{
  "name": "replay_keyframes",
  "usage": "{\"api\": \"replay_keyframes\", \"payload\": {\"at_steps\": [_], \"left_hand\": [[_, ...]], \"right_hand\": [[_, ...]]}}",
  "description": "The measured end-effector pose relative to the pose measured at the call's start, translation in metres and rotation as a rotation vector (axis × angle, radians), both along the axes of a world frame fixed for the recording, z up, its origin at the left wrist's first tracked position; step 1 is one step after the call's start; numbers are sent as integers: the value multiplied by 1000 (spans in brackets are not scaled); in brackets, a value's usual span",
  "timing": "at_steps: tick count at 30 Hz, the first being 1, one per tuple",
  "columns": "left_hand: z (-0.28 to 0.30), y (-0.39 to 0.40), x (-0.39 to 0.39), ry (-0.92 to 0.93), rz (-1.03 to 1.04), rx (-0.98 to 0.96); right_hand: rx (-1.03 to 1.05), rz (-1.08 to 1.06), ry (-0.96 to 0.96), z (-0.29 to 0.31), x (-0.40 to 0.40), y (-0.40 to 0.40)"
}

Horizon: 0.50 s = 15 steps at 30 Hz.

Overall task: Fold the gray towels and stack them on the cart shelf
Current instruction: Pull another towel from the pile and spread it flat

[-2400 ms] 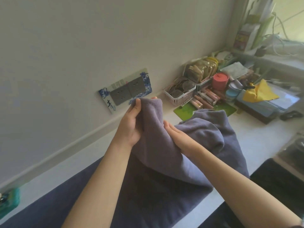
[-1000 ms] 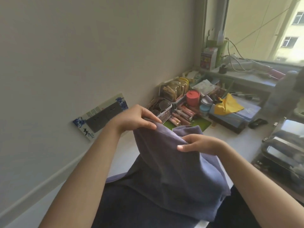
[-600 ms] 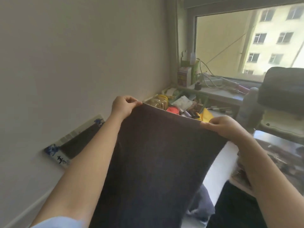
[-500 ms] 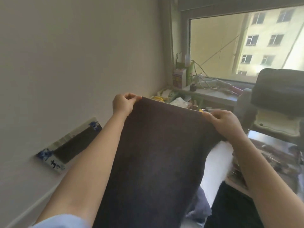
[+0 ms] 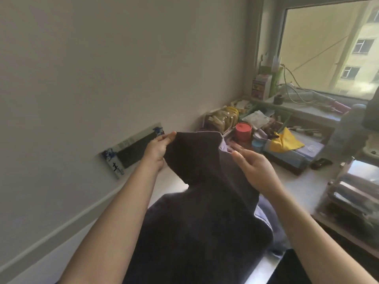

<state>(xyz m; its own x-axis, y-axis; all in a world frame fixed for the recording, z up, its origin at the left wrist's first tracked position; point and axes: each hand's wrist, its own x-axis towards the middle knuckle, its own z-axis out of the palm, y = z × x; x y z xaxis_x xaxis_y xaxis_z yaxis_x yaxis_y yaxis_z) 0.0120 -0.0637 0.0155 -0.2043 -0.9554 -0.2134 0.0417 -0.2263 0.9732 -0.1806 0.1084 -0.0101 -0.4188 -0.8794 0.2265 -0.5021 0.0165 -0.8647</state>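
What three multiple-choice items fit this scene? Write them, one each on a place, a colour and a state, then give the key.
1. Where does the yellow cloth lie?
A. on the blue box on the counter
B. on the windowsill
C. over the person's arm

2. What colour is the round jar beyond the gray towel?
A. green
B. red
C. white

3. What is the left hand doing?
A. pinching the top edge of the gray towel
B. lying flat on the counter
C. holding the round jar

Key:
1 A: the cloth is draped on top of the box.
2 B: its lid and body are red.
3 A: thumb and fingers close on the raised towel edge.
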Motion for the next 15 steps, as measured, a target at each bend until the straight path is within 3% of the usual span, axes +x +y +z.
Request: {"api": "replay_keyframes", "payload": {"at_steps": [4,7,15], "left_hand": [[-4,32,89,32,16,180],[-6,58,157,202,50,274],[-22,131,347,546,167,263]], "right_hand": [[-13,133,31,-8,83,-4],[29,232,-69,-2,155,5],[79,515,-290,-3,356,62]]}}
